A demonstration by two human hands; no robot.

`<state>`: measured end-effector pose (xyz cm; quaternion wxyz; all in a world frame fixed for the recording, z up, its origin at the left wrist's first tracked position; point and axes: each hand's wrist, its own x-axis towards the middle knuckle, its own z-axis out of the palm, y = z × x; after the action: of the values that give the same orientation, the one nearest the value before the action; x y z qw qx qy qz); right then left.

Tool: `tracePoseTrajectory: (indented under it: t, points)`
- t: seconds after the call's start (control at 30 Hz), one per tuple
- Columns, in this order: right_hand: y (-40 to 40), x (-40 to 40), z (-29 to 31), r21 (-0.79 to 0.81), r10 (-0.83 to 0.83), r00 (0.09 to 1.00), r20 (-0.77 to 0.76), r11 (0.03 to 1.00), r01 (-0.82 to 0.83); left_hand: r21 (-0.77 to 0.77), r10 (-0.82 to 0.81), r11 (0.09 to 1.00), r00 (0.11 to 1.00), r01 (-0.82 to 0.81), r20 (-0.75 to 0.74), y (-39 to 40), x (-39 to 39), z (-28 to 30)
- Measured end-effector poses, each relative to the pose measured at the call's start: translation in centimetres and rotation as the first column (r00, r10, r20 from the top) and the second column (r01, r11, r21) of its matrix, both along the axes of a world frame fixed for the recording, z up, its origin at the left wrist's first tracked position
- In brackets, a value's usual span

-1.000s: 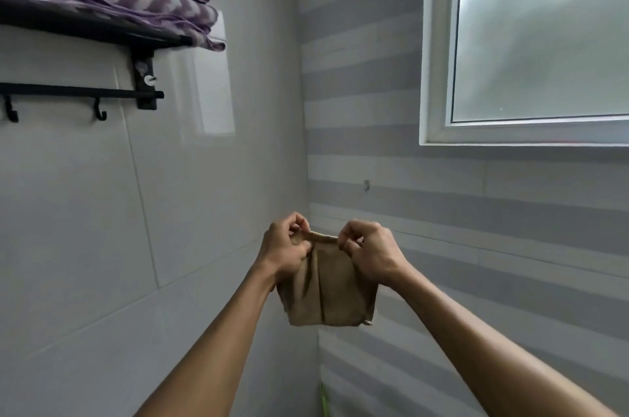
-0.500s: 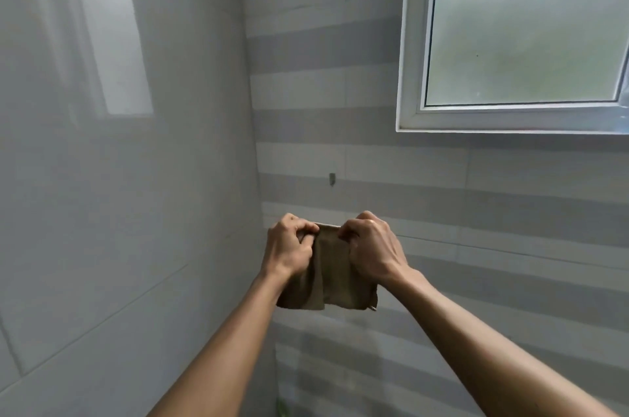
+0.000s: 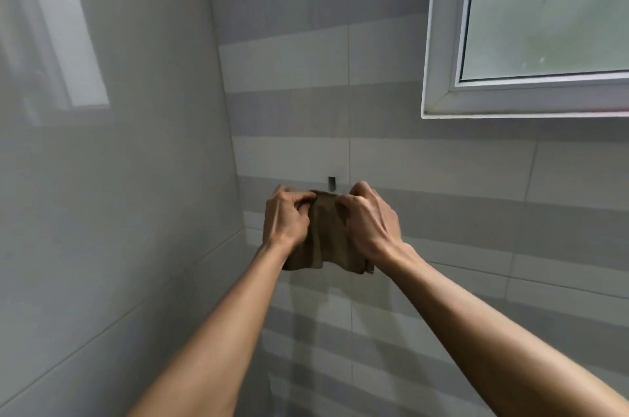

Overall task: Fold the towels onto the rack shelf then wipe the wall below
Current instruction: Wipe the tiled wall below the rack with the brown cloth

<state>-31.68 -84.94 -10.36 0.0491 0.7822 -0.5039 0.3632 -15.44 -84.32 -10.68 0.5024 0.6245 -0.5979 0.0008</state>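
A small brown cloth (image 3: pixel 323 236) hangs bunched between my two hands, held out in front of the corner of two tiled walls. My left hand (image 3: pixel 284 221) pinches its upper left edge with curled fingers. My right hand (image 3: pixel 369 221) grips its upper right edge, and the cloth's lower corners droop below both wrists. The towel rack and the folded towels are out of view.
A plain grey tiled wall (image 3: pixel 112 212) fills the left. The striped grey and white wall (image 3: pixel 476 246) runs across the right, with a small metal hook (image 3: pixel 332 182) just above the cloth. A white-framed frosted window (image 3: pixel 531 42) sits at the upper right.
The view has swung right, so the rack and purple towels have left the frame. My hands have drawn closer together, bunching the cloth, which now hangs shorter.
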Motion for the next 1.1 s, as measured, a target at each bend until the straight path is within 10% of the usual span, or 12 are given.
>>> tracePoseTrajectory:
  t: [0.3,0.6,1.1]
  points:
    - [-6.4,0.8,-0.2,-0.188,-0.122,0.951,-0.285,0.98,0.069,-0.082,-0.004,0.997,0.997,0.011,0.079,-7.7,0.3,-0.7]
    - [-8.7,1.0,-3.4,-0.461,-0.207,0.947,-0.246,0.884,0.073,-0.16,-0.027,0.986,0.996,0.04,0.084,-9.1,0.6,-1.8]
    - [-6.4,1.8,-3.7,-0.1,-0.162,0.956,-0.243,0.985,0.142,0.134,-0.066,0.989,0.996,0.058,0.055,-6.8,-0.7,-1.1]
